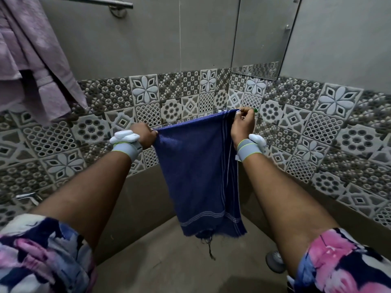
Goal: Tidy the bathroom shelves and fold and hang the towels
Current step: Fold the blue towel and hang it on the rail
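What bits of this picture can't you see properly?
All in the head view.
- Purple towel: cut off by the left and top edges.
- Rail: left part hidden behind that towel.
- Blue towel: top corners covered by the left hand and right hand.
- Tap: partly behind the left arm.
- Round grey thing: half hidden by the right arm; unclear what it is.
- Tiny green bit beside the right hand: too small.

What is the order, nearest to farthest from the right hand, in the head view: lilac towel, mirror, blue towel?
1. blue towel, gripped at its top edge by the right hand.
2. mirror, on the wall just above.
3. lilac towel, hanging far left.
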{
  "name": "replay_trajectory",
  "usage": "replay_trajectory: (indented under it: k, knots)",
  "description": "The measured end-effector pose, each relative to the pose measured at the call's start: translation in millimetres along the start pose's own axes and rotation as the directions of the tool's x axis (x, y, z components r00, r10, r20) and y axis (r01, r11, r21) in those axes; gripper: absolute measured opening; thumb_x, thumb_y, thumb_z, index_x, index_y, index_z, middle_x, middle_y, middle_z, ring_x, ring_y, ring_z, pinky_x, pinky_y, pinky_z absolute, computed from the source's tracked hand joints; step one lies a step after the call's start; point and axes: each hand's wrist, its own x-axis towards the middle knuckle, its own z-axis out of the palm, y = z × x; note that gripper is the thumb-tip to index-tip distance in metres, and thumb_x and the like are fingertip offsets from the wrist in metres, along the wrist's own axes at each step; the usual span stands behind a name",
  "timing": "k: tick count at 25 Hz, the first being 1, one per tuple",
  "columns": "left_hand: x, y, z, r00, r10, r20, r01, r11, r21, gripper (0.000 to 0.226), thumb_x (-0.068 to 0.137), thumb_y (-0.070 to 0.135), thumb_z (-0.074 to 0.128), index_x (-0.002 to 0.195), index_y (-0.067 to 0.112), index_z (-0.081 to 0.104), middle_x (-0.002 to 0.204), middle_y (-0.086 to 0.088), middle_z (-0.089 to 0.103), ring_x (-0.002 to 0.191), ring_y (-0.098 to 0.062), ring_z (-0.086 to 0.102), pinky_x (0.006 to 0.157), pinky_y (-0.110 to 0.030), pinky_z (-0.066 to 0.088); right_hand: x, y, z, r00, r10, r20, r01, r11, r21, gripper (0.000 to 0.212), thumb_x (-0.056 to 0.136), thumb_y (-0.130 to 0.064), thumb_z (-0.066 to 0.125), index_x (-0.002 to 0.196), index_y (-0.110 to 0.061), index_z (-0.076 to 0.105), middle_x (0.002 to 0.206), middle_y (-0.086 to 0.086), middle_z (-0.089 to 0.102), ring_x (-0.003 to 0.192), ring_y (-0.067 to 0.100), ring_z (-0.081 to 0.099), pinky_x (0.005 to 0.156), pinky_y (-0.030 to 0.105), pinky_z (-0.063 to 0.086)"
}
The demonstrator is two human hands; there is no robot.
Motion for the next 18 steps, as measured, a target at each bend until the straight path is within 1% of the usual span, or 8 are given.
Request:
replay_trajectory:
  k: [3, 5, 8, 10, 12, 14, 17, 18]
  knots:
    - [-4.7, 0.7, 2.8, 0.988, 0.103, -0.116, -0.108, 0.993, -0.037, 0.013, 0.075, 0.024, 0.069, 0.073, 0.011, 0.073, 0.077, -0.011, 0.072, 0.068, -0.026, 0.064, 0.062, -0.029, 0.052, -5.4, 6.2, 2.9, 0.994, 0.096, 0.052, -0.097, 0.995, 0.013, 0.004, 0.095, -0.009, 0.044, 0.095, -0.013, 0.047, 0.094, 0.009, 0.055, 0.082, 0.031, 0.061, 0.078, 0.044, 0.053]
    - [-9.2, -0.2, 2.4, 0.958, 0.251, -0.142, -0.265, 0.959, -0.098, 0.010, 0.068, 0.012, 0.074, 0.068, 0.021, 0.070, 0.079, -0.003, 0.070, 0.076, -0.025, 0.066, 0.069, -0.027, 0.052, -5.4, 10.8, -2.1, 0.992, 0.116, 0.059, -0.115, 0.993, -0.009, 0.005, 0.095, -0.010, 0.045, 0.096, -0.011, 0.049, 0.093, 0.007, 0.054, 0.083, 0.029, 0.059, 0.084, 0.042, 0.050]
    - [-12.0, 8.2, 0.9, 0.818, 0.574, 0.030, -0.574, 0.813, 0.099, 0.017, 0.070, 0.004, 0.073, 0.075, 0.021, 0.071, 0.112, -0.005, 0.057, 0.090, -0.030, 0.063, 0.072, -0.025, 0.044, -7.0, 12.5, -12.4, 0.991, 0.107, 0.079, -0.103, 0.993, -0.060, 0.007, 0.096, -0.008, 0.045, 0.100, -0.009, 0.051, 0.095, 0.004, 0.050, 0.086, 0.017, 0.046, 0.079, 0.029, 0.037]
    - [-7.8, 18.8, 2.6, 0.793, 0.568, 0.220, -0.608, 0.757, 0.239, 0.024, 0.083, 0.014, 0.067, 0.099, 0.029, 0.073, 0.139, -0.006, 0.037, 0.101, -0.033, 0.061, 0.084, -0.029, 0.048, -6.6, 13.9, -13.0, 0.988, 0.093, 0.124, -0.087, 0.995, -0.055, 0.005, 0.095, -0.008, 0.045, 0.096, -0.012, 0.048, 0.094, 0.005, 0.051, 0.084, 0.017, 0.046, 0.073, 0.028, 0.036]
    - [-7.2, 29.7, 6.9, 0.828, 0.421, 0.369, -0.548, 0.745, 0.380, 0.042, 0.092, 0.021, 0.054, 0.128, 0.041, 0.056, 0.152, -0.009, 0.023, 0.121, -0.037, 0.052, 0.104, -0.037, 0.043, -6.4, 15.5, -12.1, 0.983, 0.083, 0.161, -0.076, 0.996, -0.053, 0.005, 0.094, -0.009, 0.047, 0.093, -0.013, 0.049, 0.093, 0.006, 0.053, 0.083, 0.019, 0.047, 0.073, 0.028, 0.039]
    - [-16.9, 44.3, 11.3, 0.847, 0.302, 0.437, -0.491, 0.760, 0.426, 0.061, 0.088, 0.017, 0.057, 0.145, 0.032, 0.037, 0.147, -0.012, 0.035, 0.127, -0.033, 0.049, 0.105, -0.041, 0.043, -6.0, 18.6, -11.9, 0.976, 0.081, 0.202, -0.078, 0.997, -0.022, 0.007, 0.093, -0.008, 0.049, 0.091, -0.014, 0.052, 0.091, 0.006, 0.056, 0.083, 0.020, 0.051, 0.080, 0.038, 0.047]
    - [-29.5, 60.3, 19.2, 0.857, 0.168, 0.488, -0.171, 0.984, -0.039, 0.057, 0.077, -0.002, 0.065, 0.131, 0.006, 0.047, 0.096, -0.015, 0.065, 0.079, -0.027, 0.066, 0.066, -0.037, 0.058, -8.6, 30.9, -10.5, 0.961, 0.099, 0.258, -0.108, 0.994, 0.020, 0.016, 0.091, -0.009, 0.052, 0.082, -0.021, 0.054, 0.090, 0.005, 0.059, 0.089, 0.028, 0.060, 0.088, 0.049, 0.050]
    - [-29.8, 64.1, 19.5, 0.847, 0.138, 0.513, -0.024, 0.974, -0.223, 0.052, 0.076, -0.007, 0.065, 0.125, 0.002, 0.050, 0.081, -0.015, 0.064, 0.067, -0.027, 0.064, 0.063, -0.039, 0.060, -12.4, 32.3, -12.0, 0.955, 0.108, 0.276, -0.120, 0.992, 0.026, 0.017, 0.091, -0.010, 0.052, 0.080, -0.024, 0.054, 0.091, 0.005, 0.059, 0.093, 0.031, 0.062, 0.088, 0.050, 0.052]
